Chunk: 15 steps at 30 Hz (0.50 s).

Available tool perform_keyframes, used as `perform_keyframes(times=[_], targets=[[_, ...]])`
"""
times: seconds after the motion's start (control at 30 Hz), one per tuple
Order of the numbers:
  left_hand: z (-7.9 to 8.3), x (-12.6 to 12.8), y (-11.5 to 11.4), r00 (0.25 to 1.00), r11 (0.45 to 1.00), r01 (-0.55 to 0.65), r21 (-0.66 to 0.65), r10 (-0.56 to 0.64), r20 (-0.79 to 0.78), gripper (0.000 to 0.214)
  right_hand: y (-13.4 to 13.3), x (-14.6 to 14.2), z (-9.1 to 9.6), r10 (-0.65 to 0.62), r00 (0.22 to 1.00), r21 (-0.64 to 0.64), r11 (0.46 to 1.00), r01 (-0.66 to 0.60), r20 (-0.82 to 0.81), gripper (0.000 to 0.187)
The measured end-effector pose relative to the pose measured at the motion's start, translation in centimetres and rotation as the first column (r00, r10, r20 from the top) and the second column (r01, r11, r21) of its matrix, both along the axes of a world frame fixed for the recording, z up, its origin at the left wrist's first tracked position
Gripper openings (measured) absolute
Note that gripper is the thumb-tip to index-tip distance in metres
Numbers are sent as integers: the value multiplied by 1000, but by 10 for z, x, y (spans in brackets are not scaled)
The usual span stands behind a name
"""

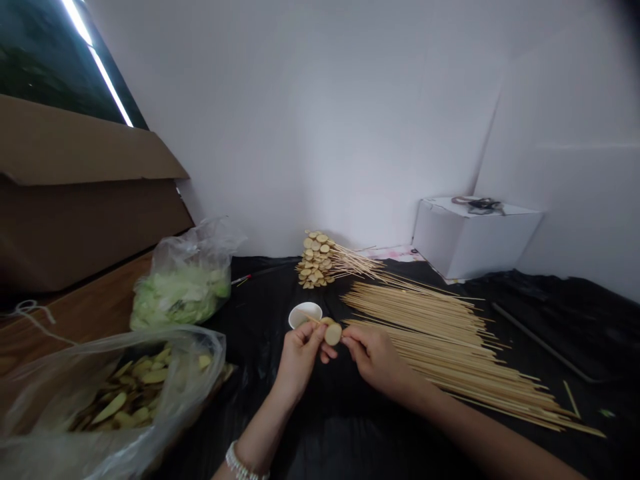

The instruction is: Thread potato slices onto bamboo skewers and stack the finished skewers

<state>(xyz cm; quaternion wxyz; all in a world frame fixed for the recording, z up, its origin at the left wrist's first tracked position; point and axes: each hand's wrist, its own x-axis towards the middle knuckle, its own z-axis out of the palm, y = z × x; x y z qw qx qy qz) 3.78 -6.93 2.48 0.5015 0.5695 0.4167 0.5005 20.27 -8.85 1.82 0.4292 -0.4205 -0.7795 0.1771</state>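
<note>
My left hand (pixel 301 353) is closed on a thin wooden skewer (pixel 309 317), whose far part points over a small white bowl (pixel 306 309). Pale round potato slices (pixel 333 334) sit at the front of the skewer, between my two hands. The fingertips of my right hand (pixel 373 353) pinch at the right edge of the nearest slice. How far the skewer passes through the slices is hidden. Beyond the bowl lies a pile of skewered potato slices (pixel 316 260), sticks pointing right. Many bare skewers (pixel 425 320) are spread out to the right of my hands.
At left, an open plastic bag (pixel 200 337) holds more potato slices; behind it stands a bag of pale green pieces (pixel 180 293). A cardboard box (pixel 90 220) is at far left. A white box (pixel 473 237) stands back right. Black sheeting (pixel 260 373) covers the table.
</note>
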Motion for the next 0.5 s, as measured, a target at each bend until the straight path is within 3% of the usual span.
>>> perform_keyframes(times=[0.27, 0.5], targets=[[-3, -5, 5, 998, 1000, 20, -24, -19, 58, 36, 3, 5, -1, 10, 1000, 5, 1000, -10, -5, 23], [1, -2, -1, 959, 965, 139, -224, -75, 272, 39, 3, 4, -1, 13, 1000, 9, 1000, -13, -20, 22]])
